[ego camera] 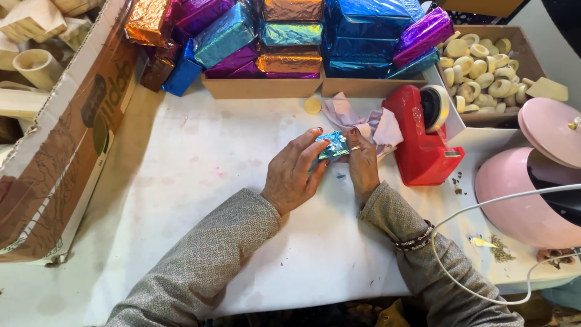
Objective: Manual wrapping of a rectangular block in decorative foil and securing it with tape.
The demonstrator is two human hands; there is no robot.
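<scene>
A small object wrapped in shiny blue-green foil (332, 146) lies on the white table (200, 175), near its middle. My left hand (295, 172) rests flat on its left side, fingers pressing the foil. From the right, my right hand (362, 163) grips the same piece, fingers curled over its edge. Most of the wrapped piece is hidden under both hands. Both sleeves are grey.
A red tape dispenser (423, 136) stands just right of my hands, crumpled lilac paper (363, 121) behind them. Cardboard boxes of foil-wrapped blocks (290, 42) line the back. A box of pale round pieces (484, 72) and a pink pot (520, 194) sit right, a large carton (66, 139) left.
</scene>
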